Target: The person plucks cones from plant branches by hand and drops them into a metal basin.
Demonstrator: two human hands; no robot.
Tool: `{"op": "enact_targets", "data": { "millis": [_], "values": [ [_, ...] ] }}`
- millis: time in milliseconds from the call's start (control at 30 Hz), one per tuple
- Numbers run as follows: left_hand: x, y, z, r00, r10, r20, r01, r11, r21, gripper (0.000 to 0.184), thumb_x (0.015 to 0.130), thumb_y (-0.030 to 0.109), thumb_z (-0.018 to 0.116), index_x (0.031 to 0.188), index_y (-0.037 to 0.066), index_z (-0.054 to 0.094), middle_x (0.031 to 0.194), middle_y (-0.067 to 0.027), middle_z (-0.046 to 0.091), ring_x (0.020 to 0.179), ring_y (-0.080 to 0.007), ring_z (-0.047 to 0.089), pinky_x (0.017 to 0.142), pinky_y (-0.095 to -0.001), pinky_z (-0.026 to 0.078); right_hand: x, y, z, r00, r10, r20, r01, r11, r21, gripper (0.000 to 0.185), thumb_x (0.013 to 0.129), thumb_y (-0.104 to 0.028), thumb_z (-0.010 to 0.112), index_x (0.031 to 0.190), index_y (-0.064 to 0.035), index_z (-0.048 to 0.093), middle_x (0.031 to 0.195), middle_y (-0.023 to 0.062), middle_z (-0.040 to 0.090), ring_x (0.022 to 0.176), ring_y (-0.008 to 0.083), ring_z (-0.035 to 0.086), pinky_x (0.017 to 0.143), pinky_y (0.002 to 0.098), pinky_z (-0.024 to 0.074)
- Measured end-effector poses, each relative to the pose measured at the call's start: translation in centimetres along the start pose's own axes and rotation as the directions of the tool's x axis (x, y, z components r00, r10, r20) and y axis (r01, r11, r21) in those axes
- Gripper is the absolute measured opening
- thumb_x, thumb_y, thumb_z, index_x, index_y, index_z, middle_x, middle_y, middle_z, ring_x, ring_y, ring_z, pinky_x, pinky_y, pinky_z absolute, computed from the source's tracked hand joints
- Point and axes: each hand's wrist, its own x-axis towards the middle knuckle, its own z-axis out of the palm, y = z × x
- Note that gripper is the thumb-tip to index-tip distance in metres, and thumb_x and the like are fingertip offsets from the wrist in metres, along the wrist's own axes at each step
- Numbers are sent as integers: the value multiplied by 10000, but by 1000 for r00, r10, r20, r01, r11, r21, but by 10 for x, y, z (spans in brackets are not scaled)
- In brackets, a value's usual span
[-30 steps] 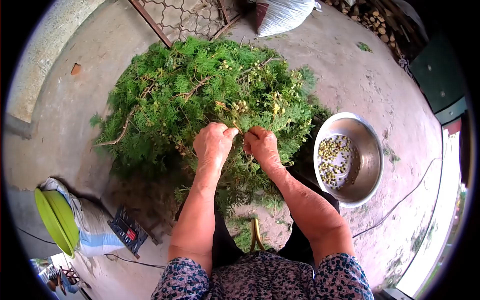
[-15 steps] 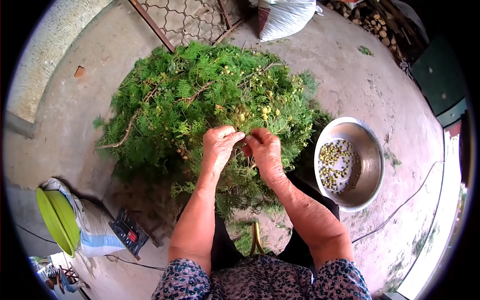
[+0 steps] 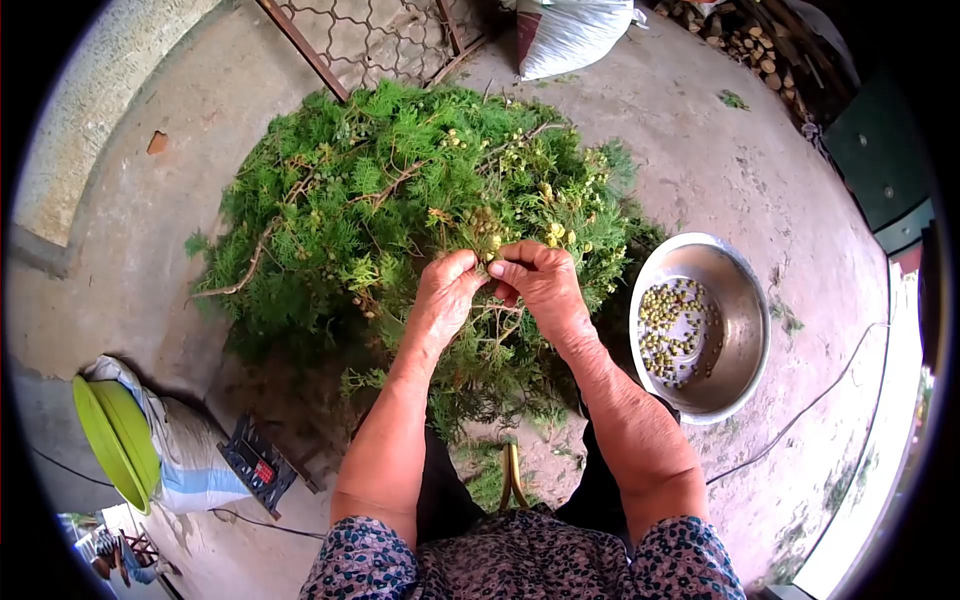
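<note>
- The left hand point(image 3: 446, 292) and right hand point(image 3: 548, 290) are pinched closed; what is gripped cannot be told.
- Yellowish cones point(image 3: 494, 241) are seen just beyond the fingertips point(image 3: 497, 269).

Home yard, probably; concrete floor point(image 3: 690, 150); stacked firewood point(image 3: 757, 50).

I see white sack point(image 3: 573, 42) up top, firewood point(image 3: 752, 48) stacked to its right. On left, I get lime-green basin point(image 3: 108, 428) against pale sack point(image 3: 188, 440), dark slatted object point(image 3: 252, 462) just beside. Thin cable point(image 3: 797, 411) at right.
</note>
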Motion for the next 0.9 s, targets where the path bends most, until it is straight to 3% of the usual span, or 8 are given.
{"op": "enact_targets", "data": {
  "millis": [100, 167, 200, 333, 467, 567, 700, 900],
  "values": [
    [2, -13, 7, 992, 103, -75, -97, 992, 83, 137, 808, 71, 526, 701, 19, 458, 592, 23, 404, 577, -70, 349, 516, -258, 318, -2, 4, 7, 994, -43, -97, 47, 998, 34, 127, 786, -48, 631, 878, 32, 597, 648, 44, 593, 499, 71, 537, 450, 201, 457],
    [3, -12, 10, 983, 129, -132, -89, 957, 275, 160, 823, 79, 524, 697, 19, 446, 593, 18, 400, 561, -75, 337, 498, -264, 316, -4, 5, 8, 967, -161, -198, 129, 978, -162, 115, 784, -38, 630, 870, 31, 597, 653, 43, 596, 498, 71, 537, 446, 199, 456],
    [0, -5, 10, 986, 121, -113, -94, 972, 216, 188, 837, 91, 526, 691, 21, 432, 593, 19, 391, 552, -74, 330, 484, -262, 305, -2, 4, 7, 979, -75, -191, 80, 997, 16, 77, 784, -29, 626, 831, 23, 594, 644, 37, 597, 490, 78, 539, 437, 204, 459],
    [1, -6, 7, 995, 97, -38, -90, 983, 161, 234, 853, 136, 534, 677, 33, 420, 595, 36, 366, 559, -67, 315, 489, -252, 283, 5, 3, -10, 993, 108, -39, -80, 893, 443, 172, 839, 3, 479, 1001, -36, 523, 778, 33, 560, 608, 106, 566, 552, 227, 477],
    [1, -2, 4, 996, 86, 7, -87, 990, 108, 243, 853, 153, 540, 674, 37, 423, 606, 44, 369, 570, -63, 317, 496, -248, 282, 8, 1, -19, 992, 53, 110, -95, 902, 421, 219, 842, -4, 480, 1053, -41, 525, 761, 7, 544, 611, 91, 539, 565, 207, 447],
    [1, 2, 3, 999, 21, 25, -21, 1000, 7, 241, 854, 160, 538, 676, 37, 433, 612, 48, 369, 577, -61, 322, 502, -247, 283, 8, 2, -21, 976, 24, 217, -72, 974, 215, 228, 863, -36, 510, 1084, -43, 565, 740, -16, 572, 613, 64, 499, 566, 191, 420],
    [1, 0, 2, 996, 64, 64, -70, 994, 80, 216, 857, 162, 532, 697, 33, 469, 610, 45, 378, 576, -64, 331, 509, -240, 291, 8, -1, -14, 994, 19, 111, -26, 998, 64, 150, 861, -56, 535, 995, -36, 600, 703, -8, 580, 544, 60, 486, 505, 183, 403],
    [0, -2, 12, 990, 127, -66, -115, 981, 158, 184, 843, 133, 550, 715, 21, 482, 599, 3, 426, 568, -79, 360, 509, -260, 326, 4, 6, 2, 996, -43, -80, 53, 991, 124, 73, 830, -30, 573, 876, 25, 558, 695, 28, 569, 552, 78, 539, 442, 210, 441]
  ]
}}
